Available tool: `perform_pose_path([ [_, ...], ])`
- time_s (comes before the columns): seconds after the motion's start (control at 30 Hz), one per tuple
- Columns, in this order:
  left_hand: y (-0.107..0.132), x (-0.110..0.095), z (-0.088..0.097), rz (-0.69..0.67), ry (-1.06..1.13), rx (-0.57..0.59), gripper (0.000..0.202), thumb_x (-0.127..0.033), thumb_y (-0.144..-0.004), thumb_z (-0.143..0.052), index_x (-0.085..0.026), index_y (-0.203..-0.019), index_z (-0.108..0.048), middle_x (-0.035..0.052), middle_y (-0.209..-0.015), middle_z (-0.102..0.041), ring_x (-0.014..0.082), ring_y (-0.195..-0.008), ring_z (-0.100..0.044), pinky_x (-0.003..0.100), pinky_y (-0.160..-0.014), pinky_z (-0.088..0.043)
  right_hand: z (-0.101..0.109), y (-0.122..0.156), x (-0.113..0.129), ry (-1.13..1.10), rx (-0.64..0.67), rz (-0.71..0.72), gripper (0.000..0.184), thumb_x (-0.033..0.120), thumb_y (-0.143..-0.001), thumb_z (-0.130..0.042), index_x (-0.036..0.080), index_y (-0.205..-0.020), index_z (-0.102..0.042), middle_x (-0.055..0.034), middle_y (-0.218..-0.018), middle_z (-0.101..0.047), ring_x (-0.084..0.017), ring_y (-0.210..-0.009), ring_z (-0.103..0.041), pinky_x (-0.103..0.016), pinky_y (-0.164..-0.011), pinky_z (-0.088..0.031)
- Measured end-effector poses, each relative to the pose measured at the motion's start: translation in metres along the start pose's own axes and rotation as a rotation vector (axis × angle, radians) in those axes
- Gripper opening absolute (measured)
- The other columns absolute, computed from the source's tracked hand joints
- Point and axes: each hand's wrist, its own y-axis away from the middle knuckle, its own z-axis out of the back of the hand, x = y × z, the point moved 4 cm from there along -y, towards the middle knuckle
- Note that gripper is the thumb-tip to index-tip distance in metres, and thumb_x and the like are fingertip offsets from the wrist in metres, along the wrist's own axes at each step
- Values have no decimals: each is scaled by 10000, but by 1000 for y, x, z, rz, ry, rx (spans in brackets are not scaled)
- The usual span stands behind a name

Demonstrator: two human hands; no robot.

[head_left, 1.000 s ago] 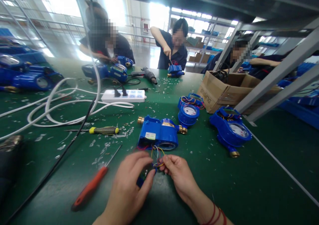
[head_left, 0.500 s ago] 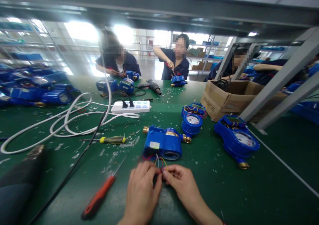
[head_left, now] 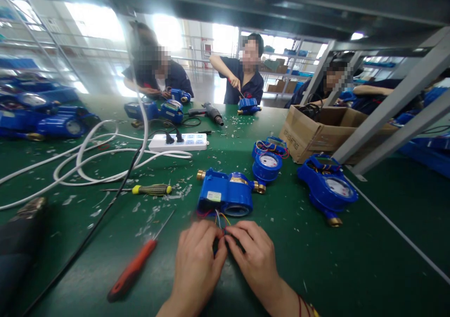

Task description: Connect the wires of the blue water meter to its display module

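My left hand [head_left: 197, 265] and right hand [head_left: 255, 258] met just before the blue meter [head_left: 225, 197], fingertips pinching its coloured wires [head_left: 221, 219], orange screwdriver [head_left: 135, 268] left of it.

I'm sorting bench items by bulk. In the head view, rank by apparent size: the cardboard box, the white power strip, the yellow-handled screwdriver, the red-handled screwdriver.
Largest to smallest as they look:
1. Brown cardboard box
2. Red-handled screwdriver, though nearness to the camera enlarges it
3. White power strip
4. Yellow-handled screwdriver
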Motion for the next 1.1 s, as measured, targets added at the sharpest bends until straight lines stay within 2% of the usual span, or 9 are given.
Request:
perform_pose_path([
  [0.27, -1, 0, 0, -5, -13, 33, 114, -207, -829, -455, -196, -768, -550, 33, -757, -561, 211, -763, -480, 347, -663, -310, -1, -1, 0, 18, -15, 25, 143, 147, -849, -572, 170, -968, -648, -67, -838, -650, -195, -734, -586, -312, -655, -441],
  [0.5, 0, 0, 0, -40, -26, 37, 126, -196, -833, -440, -195, -757, -540, 32, -745, -559, 209, -744, -474, 344, -651, -297, -4, 0, -1, -70, 50, 14, 137, 119, -855, -538, 146, -891, -667, -77, -804, -662, -199, -718, -586, -330, -667, -444],
  [0.8, -5, 1, 0, 1, -29, 96, 93, -203, -817, -448, -198, -762, -523, 22, -745, -558, 206, -753, -476, 345, -665, -290, -9, -5, -9, -315, 102, -225, 119, 135, -813, -585, 155, -868, -689, -54, -810, -656, -157, -735, -609, -247, -664, -495],
  [0.93, -5, 2, 0, 8, -20, 107, 97, -198, -818, -445, -201, -765, -526, 17, -751, -558, 205, -757, -473, 350, -675, -288, -9, -8, -10, -403, 127, -324, 110, 141, -772, -608, 173, -824, -700, -35, -766, -653, -146, -646, -584, -245, -587, -478],
  [1.1, -5, 2, 1, 16, -6, 99, 88, -212, -816, -459, -198, -760, -527, 14, -744, -559, 203, -755, -479, 353, -684, -293, -10, -9, -12, -497, 126, -432, 87, 149, -735, -607, 171, -751, -690, -28, -730, -634, -142, -621, -543, -249, -568, -441],
])
